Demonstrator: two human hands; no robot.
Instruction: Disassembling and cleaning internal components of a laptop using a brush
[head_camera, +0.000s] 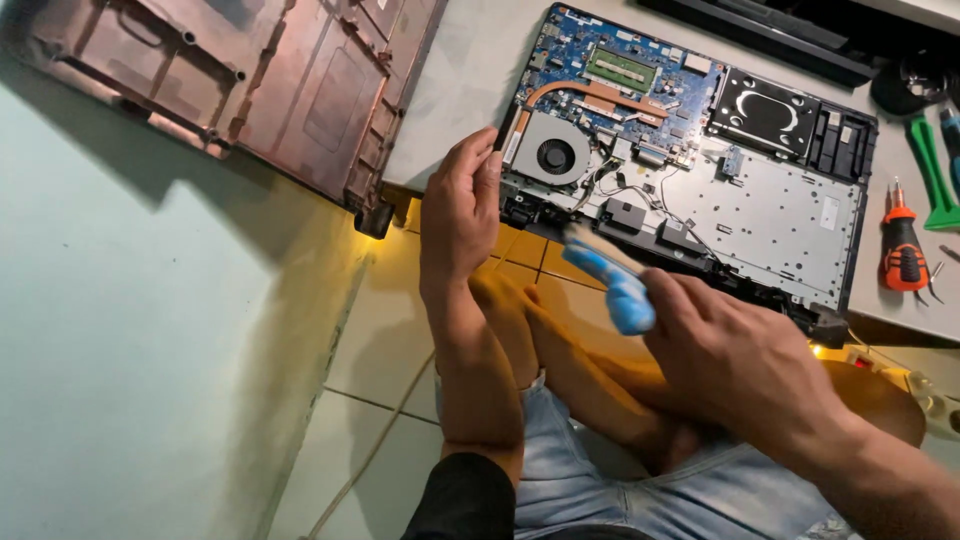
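Closed around the blue handle of a small brush (612, 283), my right hand (745, 365) keeps the grip low on the handle so the pale bristles point out toward the opened laptop (690, 160) — the tip sits just at the laptop's near edge, blurred, so I cannot tell whether the bristles touch it. My left hand (460, 205) is not clamped on anything: palm and fingers lie flat against the laptop's near left corner, beside the round cooling fan (553, 157), which to my mind is there to steady the machine against the push of the brush.

The laptop lies bottom-up on the surface with its cover off, circuit board and copper heat pipe (590, 93) exposed, its near edge hanging a little over the surface's front edge above my knees. That overhang brings the fan side close to me, within easy reach of both hands.

The removed bottom cover (240, 80) lies to the left, well apart, at the surface's left corner — out of the way of the work. At the right edge of the surface an orange-handled screwdriver (903, 250) and a green pry tool (930, 170) lie near each other, beside the laptop's right side.
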